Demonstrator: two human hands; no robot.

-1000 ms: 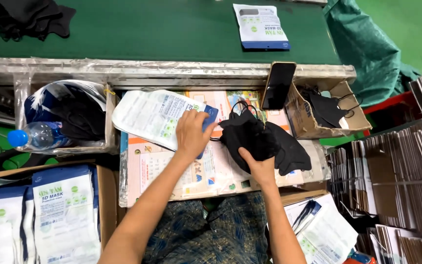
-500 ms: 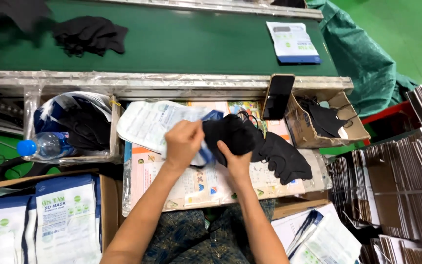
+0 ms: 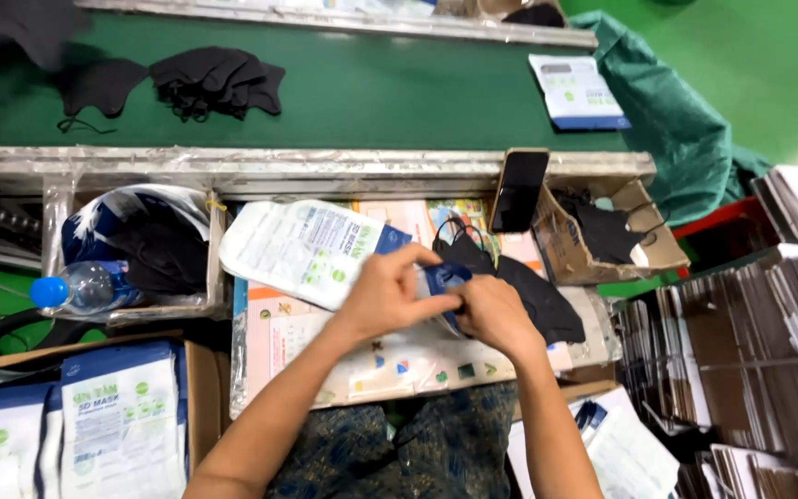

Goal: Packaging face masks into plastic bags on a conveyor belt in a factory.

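My left hand point(image 3: 388, 294) grips the blue open end of a white and blue mask pouch point(image 3: 307, 248) that lies on the work board. My right hand point(image 3: 489, 312) meets it at the pouch mouth, fingers closed on the pouch edge and on black masks tucked inside. More black masks point(image 3: 536, 294) lie loose just right of my right hand, one with its ear loops point(image 3: 457, 242) showing behind the hands.
A green conveyor point(image 3: 371, 83) carries a heap of black masks point(image 3: 210, 79) and a filled pouch point(image 3: 576, 91). A black phone point(image 3: 519, 189) leans by a cardboard box of masks point(image 3: 602, 236). A water bottle point(image 3: 80, 288), a bin, stacked pouches point(image 3: 117, 420) and flat cartons point(image 3: 731, 360) surround me.
My right hand carried the bunch of black masks left from the board to the pouch mouth. My left hand shifted from lying on the pouch to gripping its open end. The belt's items moved right.
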